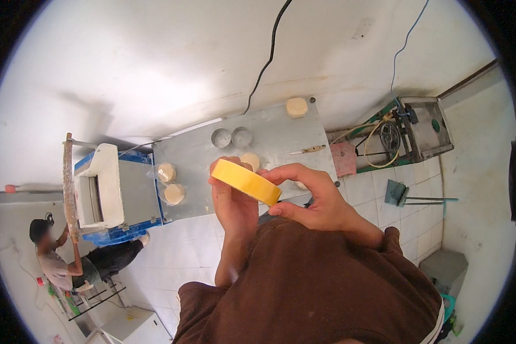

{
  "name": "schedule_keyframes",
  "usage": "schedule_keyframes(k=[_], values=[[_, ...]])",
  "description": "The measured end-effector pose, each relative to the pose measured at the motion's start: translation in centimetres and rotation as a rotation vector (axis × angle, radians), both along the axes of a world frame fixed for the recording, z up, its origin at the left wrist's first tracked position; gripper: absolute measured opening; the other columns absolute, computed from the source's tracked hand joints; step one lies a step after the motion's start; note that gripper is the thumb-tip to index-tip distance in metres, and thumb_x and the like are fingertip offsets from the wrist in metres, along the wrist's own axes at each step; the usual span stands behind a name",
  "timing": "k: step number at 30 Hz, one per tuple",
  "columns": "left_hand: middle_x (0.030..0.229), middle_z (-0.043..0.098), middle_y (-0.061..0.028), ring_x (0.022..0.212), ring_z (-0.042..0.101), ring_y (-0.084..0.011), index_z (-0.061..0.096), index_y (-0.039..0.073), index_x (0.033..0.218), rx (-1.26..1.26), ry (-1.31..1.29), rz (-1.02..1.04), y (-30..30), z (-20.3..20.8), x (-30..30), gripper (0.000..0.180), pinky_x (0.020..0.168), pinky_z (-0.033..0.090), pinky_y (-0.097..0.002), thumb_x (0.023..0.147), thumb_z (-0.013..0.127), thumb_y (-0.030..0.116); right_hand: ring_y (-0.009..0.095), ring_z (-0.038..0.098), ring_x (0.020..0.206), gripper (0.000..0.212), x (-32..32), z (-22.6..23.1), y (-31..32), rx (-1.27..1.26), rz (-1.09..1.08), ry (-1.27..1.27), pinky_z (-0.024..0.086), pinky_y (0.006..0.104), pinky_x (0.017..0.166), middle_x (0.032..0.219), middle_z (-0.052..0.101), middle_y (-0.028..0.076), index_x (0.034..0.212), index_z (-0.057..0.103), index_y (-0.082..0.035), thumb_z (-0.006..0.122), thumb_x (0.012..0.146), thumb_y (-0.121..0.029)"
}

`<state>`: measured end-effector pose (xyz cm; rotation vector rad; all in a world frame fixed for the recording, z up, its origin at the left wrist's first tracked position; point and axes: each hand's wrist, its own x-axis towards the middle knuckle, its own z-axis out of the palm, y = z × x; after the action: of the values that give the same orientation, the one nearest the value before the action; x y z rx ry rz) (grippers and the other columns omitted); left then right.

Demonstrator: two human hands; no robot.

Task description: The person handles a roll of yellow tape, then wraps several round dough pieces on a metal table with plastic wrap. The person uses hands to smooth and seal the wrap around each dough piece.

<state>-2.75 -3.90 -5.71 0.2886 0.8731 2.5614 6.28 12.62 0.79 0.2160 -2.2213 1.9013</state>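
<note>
Above the near edge of the metal table (192, 163), I hold a yellow roll of tape (245, 180), seen mostly from its outer side and tilted down to the right. My left hand (235, 203) supports its left end from below and behind. The fingers and thumb of my right hand (309, 192) close on its right end. Behind the roll, a pale round dough piece (250, 161) is partly covered by it. Two round metal tins (231, 137) stand side by side farther back. A knife (308, 150) lies to their right.
More dough pieces lie at the table's left (174, 194) and far right corner (297, 107). A white-and-blue machine (106, 189) adjoins the table's left end; a person (57, 258) sits beyond it. To the right are a framed machine with a pulley (390, 136) and a dustpan (395, 192).
</note>
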Motion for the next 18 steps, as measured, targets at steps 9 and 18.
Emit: schedule_keyframes(k=[9, 18], values=[[0.11, 0.055, -0.0084, 0.107, 0.057, -0.0208, 0.055, 0.006, 0.132, -0.357, 0.435, 0.172, 0.0, 1.0, -0.8, 0.055, 0.104, 0.047, -0.0425, 0.109, 0.048, 0.056, 0.019, 0.069, 0.116, 0.044, 0.2, -0.2, -0.2, -0.144, 0.028, -0.05, 0.052, 0.0353, 0.103, 0.125, 0.071, 0.013, 0.136, 0.062, 0.0, 0.077, 0.095, -0.007], [0.115, 0.058, -0.0123, 0.109, 0.058, -0.0242, 0.067, 0.002, 0.117, -0.6, 0.767, 0.118, -2.1, 3.0, -0.7, 0.046, 0.099, 0.047, -0.0394, 0.099, 0.07, 0.044, 0.019, 0.07, 0.114, 0.045, 0.4, -0.3, -0.5, -0.189, 0.033, -0.065, 0.053, 0.0348, 0.101, 0.124, 0.072, 0.011, 0.137, 0.062, -0.002, 0.077, 0.095, -0.008]])
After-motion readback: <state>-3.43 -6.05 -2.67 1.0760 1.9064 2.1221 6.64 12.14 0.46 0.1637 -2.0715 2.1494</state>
